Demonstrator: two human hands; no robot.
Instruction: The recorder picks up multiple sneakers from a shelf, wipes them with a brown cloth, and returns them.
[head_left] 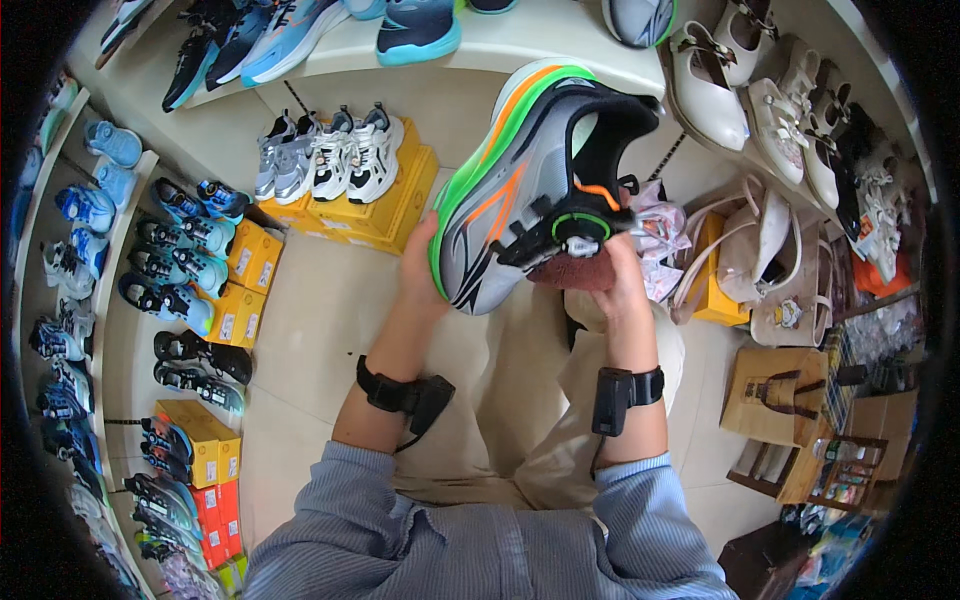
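Observation:
A grey sneaker (490, 200) with green and orange stripes, black lining and a round dial fastener is held up in front of me, toe toward me and tilted. My left hand (424, 262) grips it at the toe end; most of those fingers are hidden behind the sole. Under the tongue and dial side, my right hand (624, 278) holds a bunched reddish-brown cloth (578, 270) against the shoe. Some of the right fingers are hidden by the cloth and the shoe. A black strapped device sits on each wrist.
Ahead runs a white shelf (540, 55) with sneakers. Yellow shoeboxes (385, 215) carry white sneakers (357, 155) below it. Shoe racks (115, 240) and stacked boxes line the left. To the right are pale shoes (708, 90), handbags (760, 245) and a brown paper bag (770, 395).

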